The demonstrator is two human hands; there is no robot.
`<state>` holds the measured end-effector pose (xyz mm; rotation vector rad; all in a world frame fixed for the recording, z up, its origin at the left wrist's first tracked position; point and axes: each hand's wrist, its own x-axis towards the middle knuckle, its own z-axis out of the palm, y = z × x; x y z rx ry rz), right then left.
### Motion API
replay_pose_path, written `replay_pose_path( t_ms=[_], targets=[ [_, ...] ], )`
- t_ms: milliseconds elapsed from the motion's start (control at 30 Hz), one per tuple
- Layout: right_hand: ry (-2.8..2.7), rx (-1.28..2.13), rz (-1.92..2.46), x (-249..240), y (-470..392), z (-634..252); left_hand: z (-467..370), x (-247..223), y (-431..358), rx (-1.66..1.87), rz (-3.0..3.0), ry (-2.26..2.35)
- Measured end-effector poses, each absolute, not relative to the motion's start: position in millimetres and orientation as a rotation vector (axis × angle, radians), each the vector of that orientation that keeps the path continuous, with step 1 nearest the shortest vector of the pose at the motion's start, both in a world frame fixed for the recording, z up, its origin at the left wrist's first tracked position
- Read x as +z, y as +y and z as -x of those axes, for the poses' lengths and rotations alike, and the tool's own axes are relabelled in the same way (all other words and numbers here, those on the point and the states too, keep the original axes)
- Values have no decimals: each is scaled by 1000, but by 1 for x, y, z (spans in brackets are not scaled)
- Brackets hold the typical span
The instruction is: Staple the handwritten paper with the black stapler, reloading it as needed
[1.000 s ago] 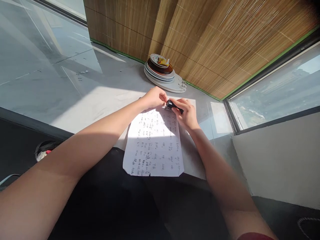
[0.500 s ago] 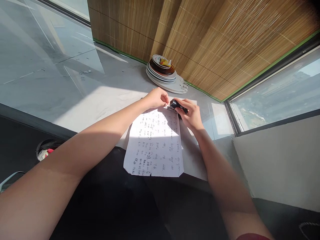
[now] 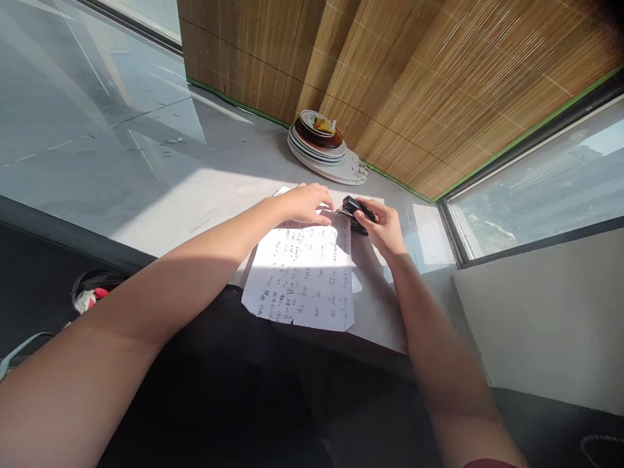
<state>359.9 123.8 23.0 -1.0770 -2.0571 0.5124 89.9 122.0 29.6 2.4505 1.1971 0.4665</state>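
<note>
nearest us, the white paper sheets covered in rows of handwriting too small to read (image 3: pixel 305 273) lie on the grey stone ledge (image 3: pixel 195 188), overhanging its near edge. our left hand (image 3: pixel 305 203) presses flat, fingers spread, on their top edge, while our right hand (image 3: pixel 383 224) grips the small black stapler (image 3: pixel 357 211) at the top right corner. beyond, we see a stack of white and brown plates (image 3: pixel 324 146) against the bamboo blind (image 3: pixel 414 78).

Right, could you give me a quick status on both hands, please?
Left hand flat on the written sheets. Right hand gripping black stapler at their top corner. Plate stack beyond, apart.
</note>
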Motion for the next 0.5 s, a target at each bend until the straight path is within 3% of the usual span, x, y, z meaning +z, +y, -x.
replay_pose_path(
  t_ms=[500],
  targets=[
    [-2169,511,1027,25,122,-358,-107,29,113,467,-2425,1313]
  ],
)
